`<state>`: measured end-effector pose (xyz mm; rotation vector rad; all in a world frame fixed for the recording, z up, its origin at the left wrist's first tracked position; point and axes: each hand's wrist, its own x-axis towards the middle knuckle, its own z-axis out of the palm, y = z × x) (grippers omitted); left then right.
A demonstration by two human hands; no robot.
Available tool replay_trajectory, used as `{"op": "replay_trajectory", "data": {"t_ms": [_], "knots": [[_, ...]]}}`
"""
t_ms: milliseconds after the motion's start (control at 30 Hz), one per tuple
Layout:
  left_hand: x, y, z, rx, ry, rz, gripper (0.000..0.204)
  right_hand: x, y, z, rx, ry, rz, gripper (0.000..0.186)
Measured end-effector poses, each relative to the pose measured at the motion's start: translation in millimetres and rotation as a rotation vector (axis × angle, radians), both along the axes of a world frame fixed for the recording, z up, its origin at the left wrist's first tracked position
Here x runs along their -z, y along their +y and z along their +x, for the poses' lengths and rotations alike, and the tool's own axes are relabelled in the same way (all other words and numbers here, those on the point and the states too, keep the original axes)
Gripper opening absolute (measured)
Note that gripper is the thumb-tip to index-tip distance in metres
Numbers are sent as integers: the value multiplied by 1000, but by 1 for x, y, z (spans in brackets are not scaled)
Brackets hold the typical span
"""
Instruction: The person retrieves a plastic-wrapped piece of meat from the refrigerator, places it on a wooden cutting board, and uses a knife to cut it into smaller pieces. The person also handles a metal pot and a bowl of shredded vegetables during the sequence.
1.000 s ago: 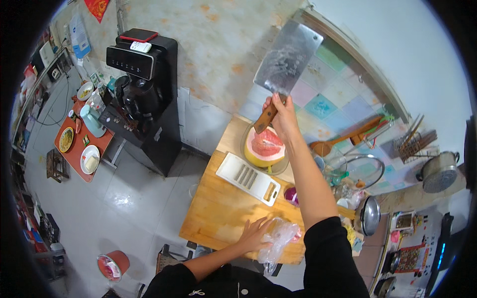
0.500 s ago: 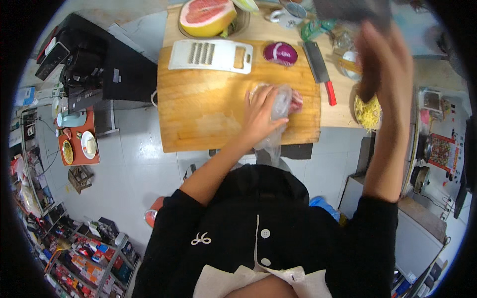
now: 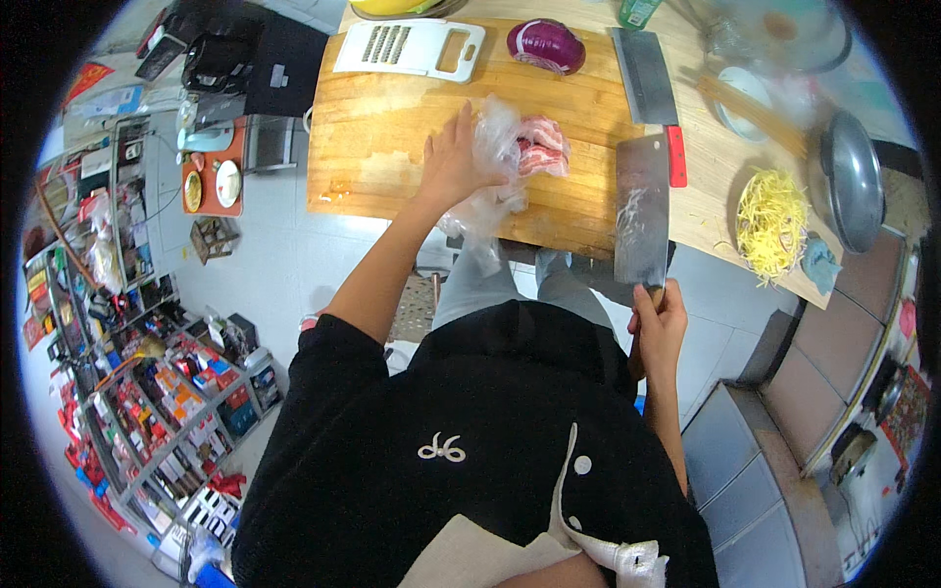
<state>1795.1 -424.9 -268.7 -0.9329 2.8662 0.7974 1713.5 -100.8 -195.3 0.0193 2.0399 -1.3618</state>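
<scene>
My left hand (image 3: 456, 162) is open, fingers spread on the wooden cutting board (image 3: 363, 167), touching a crumpled clear plastic bag (image 3: 495, 137) beside raw sliced meat (image 3: 542, 147). My right hand (image 3: 657, 323) grips the handle of a large cleaver (image 3: 639, 211), its blade over the board's right edge. A second knife with a red handle (image 3: 676, 157) lies behind it. At the back of the board are a white grater (image 3: 407, 49) and a red onion (image 3: 545, 46).
To the right stand a bowl of shredded yellow vegetable (image 3: 771, 225), a steel pan (image 3: 851, 181) and a white bowl (image 3: 740, 103). A black appliance (image 3: 284, 64), a side table with dishes (image 3: 211, 157), a stool (image 3: 214, 237) and crowded shelves (image 3: 167, 392) are at the left.
The cleaver has come down from raised high to beside the board's right edge, with my right hand lower. My left hand has shifted left beside the bag, uncovering more meat. The view has swung too.
</scene>
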Motion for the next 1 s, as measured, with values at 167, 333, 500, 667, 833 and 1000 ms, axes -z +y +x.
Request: {"op": "replay_trajectory", "data": {"t_ms": [167,333,500,667,833,1000], "knots": [[-19,2,-7,377,135,-185,110,4,-15,-22,-177,88,42,18],[5,-10,-33,289,-46,131,100,16,-22,-27,-252,203,128,15],[13,6,-21,122,13,198,93,32,-28,-21,-288,352,192,15],[12,22,-27,136,170,-52,87,31,-37,-21,-290,359,180,15],[5,26,-41,123,62,146,86,25,-49,-15,-281,299,193,14],[-2,83,-39,-147,147,206,80,18,-55,-11,-345,437,274,13]]}}
